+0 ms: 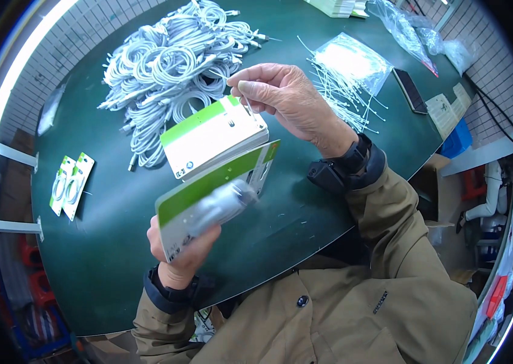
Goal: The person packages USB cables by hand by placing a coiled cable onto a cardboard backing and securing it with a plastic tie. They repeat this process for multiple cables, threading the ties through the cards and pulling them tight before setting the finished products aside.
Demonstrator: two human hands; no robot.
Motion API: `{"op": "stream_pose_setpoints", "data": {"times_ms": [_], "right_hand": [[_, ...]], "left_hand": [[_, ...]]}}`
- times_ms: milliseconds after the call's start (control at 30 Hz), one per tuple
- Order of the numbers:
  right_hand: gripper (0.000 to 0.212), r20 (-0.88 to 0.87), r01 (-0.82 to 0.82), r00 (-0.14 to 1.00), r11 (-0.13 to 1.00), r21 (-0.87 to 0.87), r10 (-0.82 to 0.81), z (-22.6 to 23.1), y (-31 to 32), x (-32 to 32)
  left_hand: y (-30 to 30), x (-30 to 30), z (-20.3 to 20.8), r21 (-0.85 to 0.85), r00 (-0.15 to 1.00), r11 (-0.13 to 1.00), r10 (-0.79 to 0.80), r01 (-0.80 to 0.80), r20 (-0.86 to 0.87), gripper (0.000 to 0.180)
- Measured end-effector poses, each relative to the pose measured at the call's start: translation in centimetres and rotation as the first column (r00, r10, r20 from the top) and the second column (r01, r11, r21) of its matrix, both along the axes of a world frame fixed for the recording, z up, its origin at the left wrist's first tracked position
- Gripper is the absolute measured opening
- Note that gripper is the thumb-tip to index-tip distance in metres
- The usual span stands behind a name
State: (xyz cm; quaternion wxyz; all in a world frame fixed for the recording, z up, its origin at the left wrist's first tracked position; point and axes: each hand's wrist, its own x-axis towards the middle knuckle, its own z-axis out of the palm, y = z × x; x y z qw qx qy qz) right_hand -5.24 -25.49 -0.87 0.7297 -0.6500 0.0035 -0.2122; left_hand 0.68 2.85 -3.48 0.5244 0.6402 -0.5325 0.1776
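My left hand [182, 253] holds a green-and-white backing card [220, 182] with a coiled white cable [223, 203] pressed against its face, blurred. My right hand [290, 100] hovers above a stack of green-and-white cards [208, 139] on the dark green table [117, 242]. Its thumb and forefinger pinch a thin white tie [248, 108]. A large pile of coiled white cables [174, 67] lies beyond the stack.
Loose white ties [344, 91] spill from a clear bag at the back right. A dark phone [411, 91] lies beside them. Two packed cable cards [69, 184] rest at the left. Clear plastic bags [414, 33] sit at the far right edge.
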Motion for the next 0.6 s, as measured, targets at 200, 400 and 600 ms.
{"op": "stream_pose_setpoints", "data": {"times_ms": [200,400,600], "right_hand": [[0.024,-0.014,0.031,0.999,0.992,-0.124,-0.033,0.9,0.3,-0.6],[0.022,0.064,0.046,0.998,0.945,-0.324,-0.026,1.0,0.6,-1.1],[0.017,-0.054,-0.017,0.999,0.968,-0.252,0.003,1.5,2.0,-1.8]], "left_hand": [[-1.0,-0.6,2.0,0.101,0.965,0.967,-0.244,0.235,0.091,0.037],[-1.4,-0.8,1.9,0.076,0.961,0.966,-0.254,0.247,0.109,0.037],[-1.2,-0.9,1.8,0.087,0.943,0.955,-0.293,0.282,0.160,0.034]]}}
